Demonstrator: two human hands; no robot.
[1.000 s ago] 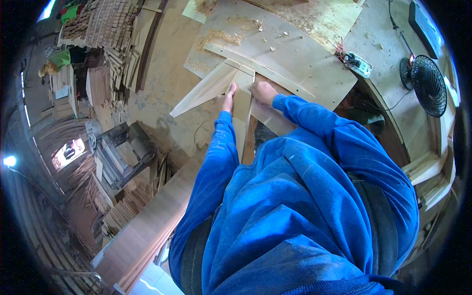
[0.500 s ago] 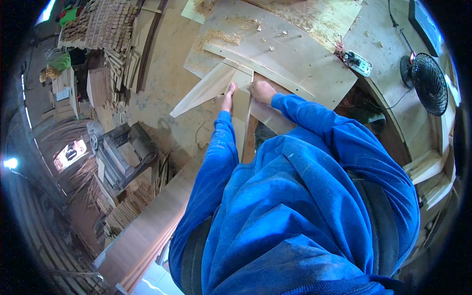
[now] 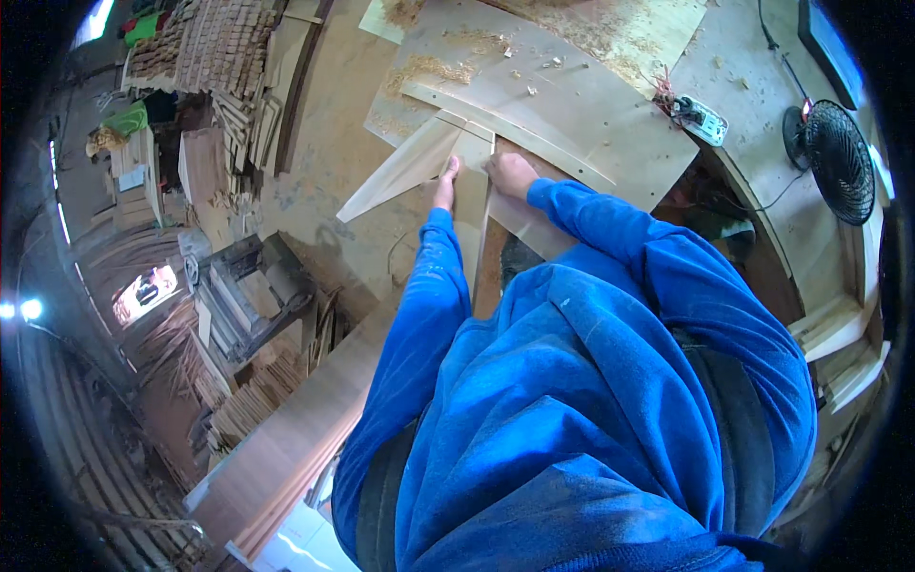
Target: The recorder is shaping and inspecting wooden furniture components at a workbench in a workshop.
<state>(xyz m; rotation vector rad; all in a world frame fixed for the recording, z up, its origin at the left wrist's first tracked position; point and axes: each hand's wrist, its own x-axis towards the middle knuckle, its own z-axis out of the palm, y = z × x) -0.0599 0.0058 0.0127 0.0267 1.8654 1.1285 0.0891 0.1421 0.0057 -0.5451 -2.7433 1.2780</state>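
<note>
Head view: my left hand presses flat on a pale thin wood strip, my right hand beside it, grip curled. Both rest on the plywood surface. Pieces look lined up; joining seems left.

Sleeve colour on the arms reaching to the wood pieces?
Bright blue sleeves, plain, no pattern; the head view shows them clearly.
</note>
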